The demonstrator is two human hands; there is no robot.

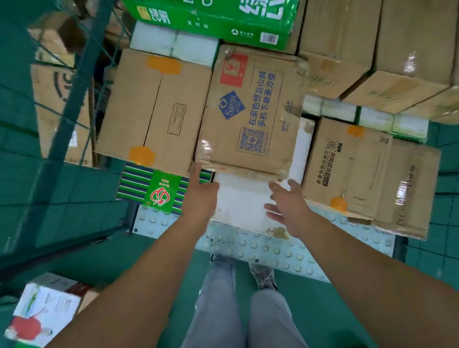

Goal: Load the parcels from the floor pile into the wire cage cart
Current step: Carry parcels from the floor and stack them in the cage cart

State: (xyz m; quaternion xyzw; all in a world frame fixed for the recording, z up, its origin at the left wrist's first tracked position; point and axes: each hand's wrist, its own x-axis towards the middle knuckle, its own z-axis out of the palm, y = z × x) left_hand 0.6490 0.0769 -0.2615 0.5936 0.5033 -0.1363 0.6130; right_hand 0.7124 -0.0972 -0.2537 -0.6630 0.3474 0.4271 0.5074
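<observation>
Sams carton point(248, 110) lay atop stack near cart's point(264, 246) front edge. Left hand point(199, 192), right hand point(285, 202): fingers straight, gripping nothing, at carton's near edge. Placing step apparently finishing; next, probably fetch floor parcel point(44, 311).

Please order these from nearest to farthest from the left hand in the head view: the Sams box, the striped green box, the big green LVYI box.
From the left hand:
1. Sams box, at the fingertips, just ahead.
2. Striped green box, close on the left, lower down.
3. Green LVYI box, far at the back of the cart.
</observation>
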